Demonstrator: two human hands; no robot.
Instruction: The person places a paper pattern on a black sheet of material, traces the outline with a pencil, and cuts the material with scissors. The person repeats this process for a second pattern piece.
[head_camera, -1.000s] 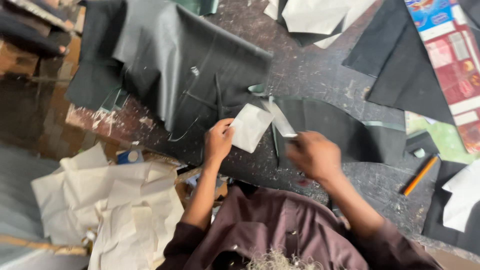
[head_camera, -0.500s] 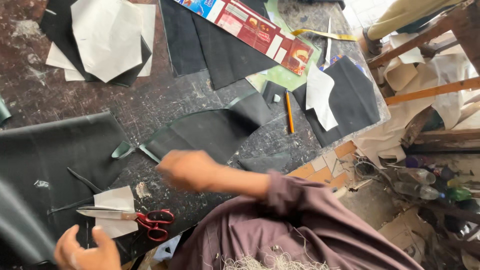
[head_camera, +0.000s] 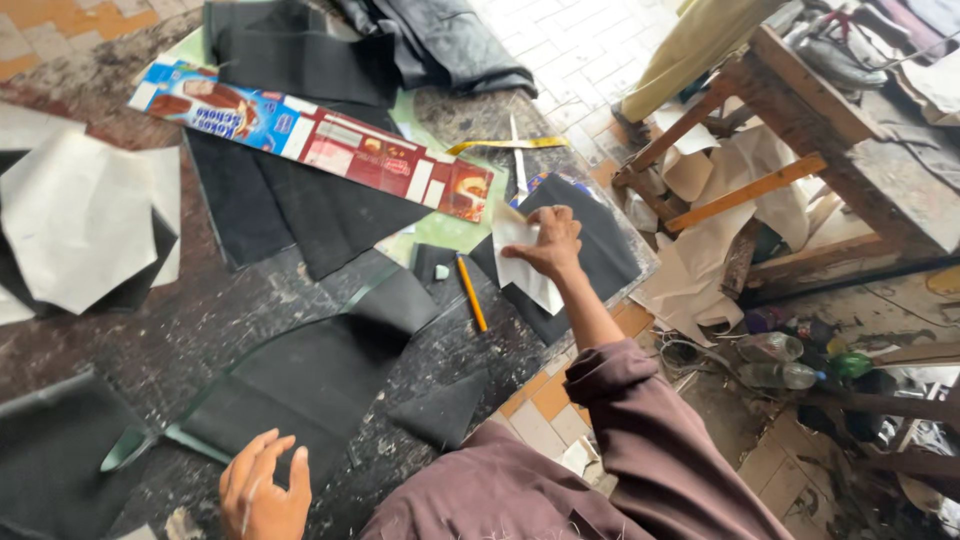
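Note:
My right hand (head_camera: 548, 243) is stretched out to the table's right edge, fingers curled on the top of a white paper pattern piece (head_camera: 528, 278). That piece lies on a black leather piece (head_camera: 600, 250). My left hand (head_camera: 265, 490) hovers at the bottom of the view with fingers spread and nothing in it, just above a long black leather strip (head_camera: 300, 385). An orange pencil (head_camera: 472, 293) lies between the two hands.
A flattened colourful carton (head_camera: 310, 135) and more black leather (head_camera: 290, 215) lie across the worn table. White paper pieces (head_camera: 80, 215) sit at the left, a yellow tape (head_camera: 505, 145) behind. A wooden bench (head_camera: 800, 130), paper scraps and plastic bottles (head_camera: 780, 360) crowd the floor at right.
The view has swung right. My right hand has reached from the table's middle to the white paper piece at the right edge. The red-handled scissors have dropped out of view.

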